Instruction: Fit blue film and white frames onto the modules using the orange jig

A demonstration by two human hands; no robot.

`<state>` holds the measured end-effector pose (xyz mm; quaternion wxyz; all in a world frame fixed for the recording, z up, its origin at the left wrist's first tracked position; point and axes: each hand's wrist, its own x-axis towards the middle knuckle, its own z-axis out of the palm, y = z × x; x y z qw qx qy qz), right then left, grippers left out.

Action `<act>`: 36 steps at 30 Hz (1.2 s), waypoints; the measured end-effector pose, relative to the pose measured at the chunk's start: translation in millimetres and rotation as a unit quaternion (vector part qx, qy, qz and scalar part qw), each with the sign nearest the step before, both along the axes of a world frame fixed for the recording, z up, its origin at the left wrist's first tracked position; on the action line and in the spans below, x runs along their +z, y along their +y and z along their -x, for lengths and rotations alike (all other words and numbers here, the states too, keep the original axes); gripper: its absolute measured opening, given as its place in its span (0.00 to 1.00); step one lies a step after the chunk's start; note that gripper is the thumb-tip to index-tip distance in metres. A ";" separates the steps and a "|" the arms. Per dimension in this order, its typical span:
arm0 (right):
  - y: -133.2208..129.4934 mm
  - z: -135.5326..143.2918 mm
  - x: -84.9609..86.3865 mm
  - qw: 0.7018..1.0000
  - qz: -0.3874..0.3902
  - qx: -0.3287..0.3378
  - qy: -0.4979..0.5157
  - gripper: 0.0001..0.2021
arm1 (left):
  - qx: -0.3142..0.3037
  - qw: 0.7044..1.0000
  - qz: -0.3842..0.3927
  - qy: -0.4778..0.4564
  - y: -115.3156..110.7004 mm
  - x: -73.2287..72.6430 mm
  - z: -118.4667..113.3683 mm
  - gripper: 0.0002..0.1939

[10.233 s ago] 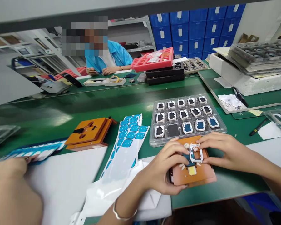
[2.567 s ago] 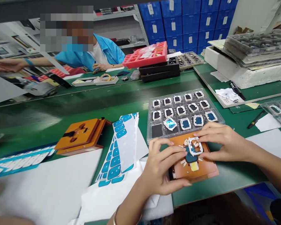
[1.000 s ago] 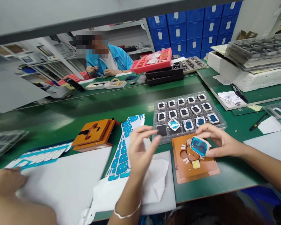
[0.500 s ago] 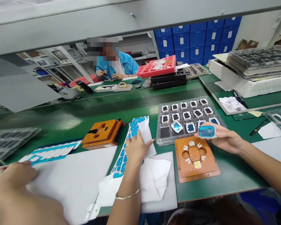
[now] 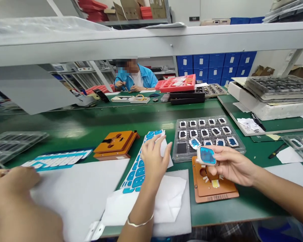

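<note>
My right hand grips a white-rimmed watch case between thumb and fingers, its face covered in blue film. Below it lies an orange-brown fixture plate with a shaped recess, partly hidden by the hand and the case. My left hand, fingers apart and holding nothing, is over a sheet of blue stickers on white backing. Behind the fixture, a clear plastic tray carries rows of similar watch cases, some blue-filmed. A white cloth lies beside my left forearm on a pale foam pad.
A co-worker's hand reaches in at the left, near another blue sticker sheet. A second orange fixture stands left of my stickers. Across the green bench sits a person in blue. A grey beam crosses overhead.
My left hand has risen off the sticker sheet. The watch case in my right hand has moved left and tilted, now over the fixture plate. The camera view has tipped upward.
</note>
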<state>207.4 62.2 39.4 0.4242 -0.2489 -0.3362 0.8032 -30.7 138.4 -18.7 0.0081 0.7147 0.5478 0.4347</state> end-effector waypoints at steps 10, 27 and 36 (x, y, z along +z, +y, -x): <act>-6.8 27.9 -5.2 0.996 -0.003 0.082 0.046 0.19 | -0.396 0.888 -0.106 -0.207 -45.5 11.8 -28.6 0.26; -11.3 28.0 -2.9 0.993 -0.017 0.118 0.025 0.21 | -0.409 0.877 -0.136 -0.213 -48.6 7.9 -26.8 0.26; -13.4 28.7 -5.3 0.991 -0.038 0.116 0.045 0.19 | -0.409 0.875 -0.153 -0.210 -47.2 4.6 -28.2 0.27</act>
